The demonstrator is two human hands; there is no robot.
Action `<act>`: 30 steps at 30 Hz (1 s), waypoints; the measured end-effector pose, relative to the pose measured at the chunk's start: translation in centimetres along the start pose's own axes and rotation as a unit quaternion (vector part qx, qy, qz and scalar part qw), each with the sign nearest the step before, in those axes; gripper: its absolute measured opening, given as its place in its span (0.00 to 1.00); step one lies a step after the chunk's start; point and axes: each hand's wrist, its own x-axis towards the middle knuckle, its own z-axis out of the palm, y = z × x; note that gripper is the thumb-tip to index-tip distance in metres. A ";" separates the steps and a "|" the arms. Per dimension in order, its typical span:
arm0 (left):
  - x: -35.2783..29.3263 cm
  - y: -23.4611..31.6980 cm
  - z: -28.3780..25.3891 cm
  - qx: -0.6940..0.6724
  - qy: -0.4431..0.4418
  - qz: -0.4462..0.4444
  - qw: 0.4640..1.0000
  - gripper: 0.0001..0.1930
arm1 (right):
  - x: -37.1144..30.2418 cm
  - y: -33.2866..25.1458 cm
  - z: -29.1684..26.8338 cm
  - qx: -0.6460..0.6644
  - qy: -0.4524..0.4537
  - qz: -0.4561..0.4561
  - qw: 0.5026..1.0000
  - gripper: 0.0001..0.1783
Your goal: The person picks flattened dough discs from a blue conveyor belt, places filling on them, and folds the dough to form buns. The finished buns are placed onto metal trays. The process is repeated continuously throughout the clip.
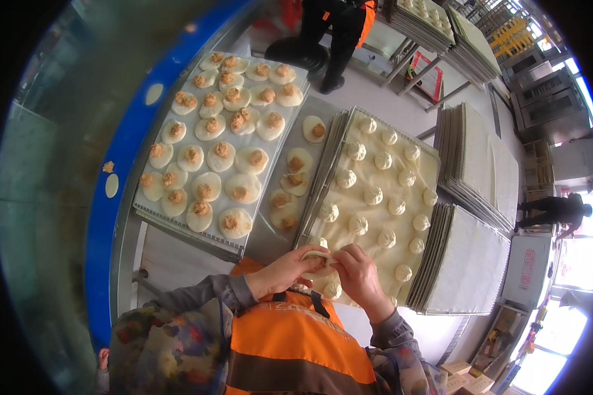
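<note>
Between my two hands is a partly folded bun (319,262), its dough wrapper gathered around the filling. My left hand (284,270) cups it from the left, while the fingers of my right hand (357,271) pinch the wrapper's edge. Both hands are over the near left corner of a cloth-lined tray (395,227) with rows of pleated buns (358,225). To the left lies a white perforated tray (201,72) covered with flat dough rounds (236,222), each topped with orange-brown filling. Several more filled rounds (282,209) rest on the metal surface between the trays.
A blue conveyor belt (122,148) runs along the left, carrying dough rounds and a bit of filling. Stacks of cloth-covered trays (464,263) stand at the right. A person in dark trousers (339,39) is beyond the table, and another person (553,210) is far right.
</note>
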 end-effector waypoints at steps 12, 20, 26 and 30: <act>1.6 0.0 -0.7 0.411 -0.023 0.312 0.856 0.17 | 0.3 -0.7 0.1 0.082 -0.032 0.015 0.996 0.10; 0.3 -0.1 0.1 0.129 -0.021 0.166 0.977 0.17 | 0.5 -0.8 -0.3 -0.028 0.006 -0.065 0.998 0.12; 0.9 -0.3 -0.3 0.290 -0.005 0.156 0.944 0.15 | 0.7 -1.2 -0.9 -0.074 -0.069 -0.087 0.991 0.14; 1.4 0.9 -0.5 0.383 -0.045 0.271 0.882 0.12 | 0.6 -0.7 -0.4 0.096 -0.014 -0.046 0.994 0.14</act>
